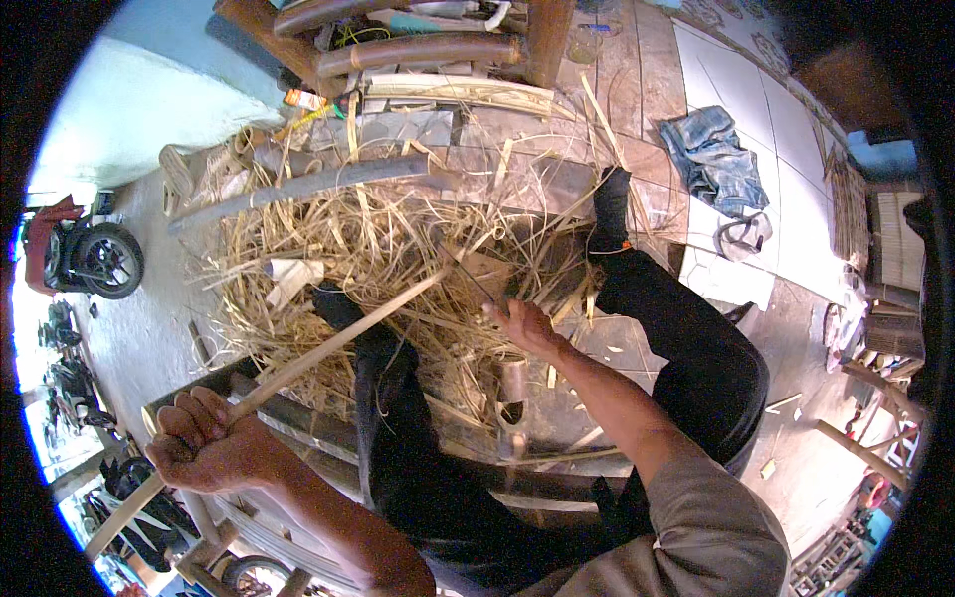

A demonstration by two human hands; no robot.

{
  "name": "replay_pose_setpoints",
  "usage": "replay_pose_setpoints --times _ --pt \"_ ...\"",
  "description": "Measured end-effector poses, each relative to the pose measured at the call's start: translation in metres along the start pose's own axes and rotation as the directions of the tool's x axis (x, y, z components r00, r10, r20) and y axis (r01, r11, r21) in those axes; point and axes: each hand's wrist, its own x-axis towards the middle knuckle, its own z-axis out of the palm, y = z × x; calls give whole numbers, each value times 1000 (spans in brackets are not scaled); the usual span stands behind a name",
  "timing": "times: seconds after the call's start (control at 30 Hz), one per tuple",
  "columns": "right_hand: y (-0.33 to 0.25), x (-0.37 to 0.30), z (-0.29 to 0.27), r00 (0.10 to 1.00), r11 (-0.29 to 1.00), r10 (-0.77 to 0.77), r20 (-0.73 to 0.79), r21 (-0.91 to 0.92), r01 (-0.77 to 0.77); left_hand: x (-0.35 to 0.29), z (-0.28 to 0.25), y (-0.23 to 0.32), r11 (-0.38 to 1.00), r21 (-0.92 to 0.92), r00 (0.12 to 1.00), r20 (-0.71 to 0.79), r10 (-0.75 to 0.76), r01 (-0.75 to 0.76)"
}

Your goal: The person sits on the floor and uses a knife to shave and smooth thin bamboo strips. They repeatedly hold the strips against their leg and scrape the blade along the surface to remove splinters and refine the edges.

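Observation:
My left hand (209, 446) is wrapped around a long, pale wooden or bamboo stick (333, 343), which slants from the lower left up to the middle. A thin knife (474, 283) is gripped in my right hand (524, 328), its dark blade angled up and left, by the stick's far end. I cannot tell if the blade touches the stick. Beneath both lies a thick heap of curly bamboo shavings (288, 234), spread between and beyond my black-clad legs. A short hollow bamboo piece (512, 378) is below my right hand.
A long bamboo slat (308, 189) lies across the shavings. Beyond stands a bamboo frame (428, 55) with split strips (468, 92) before it. Blue jeans (711, 159) lie on pale tiles at right. A motorcycle (99, 259) stands at left, near a light blue wall (149, 109).

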Motion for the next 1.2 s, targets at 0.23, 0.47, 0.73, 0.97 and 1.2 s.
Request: replay_pose_setpoints --times 0.23,0.47,0.73,0.97,1.2 --pt "29 -13 4 994 999 -23 -103 -29 20 -7 -7 5 999 -30 998 49 -35 37" --pt "26 -23 -14 996 992 56 -67 120 -48 -4 -25 18 994 84 976 -201 83 -67" --pt "-29 -111 -49 984 905 59 169 407 -124 -4 -49 102 999 4 949 -312 -50 54" --pt "-78 -225 -66 937 197 185 297 923 -332 -29 -58 153 975 -211 948 -292 -125 64" --pt "-129 -334 -106 862 821 -408 -300 293 490 -77 -46 175 902 -403 986 128 -111 154"
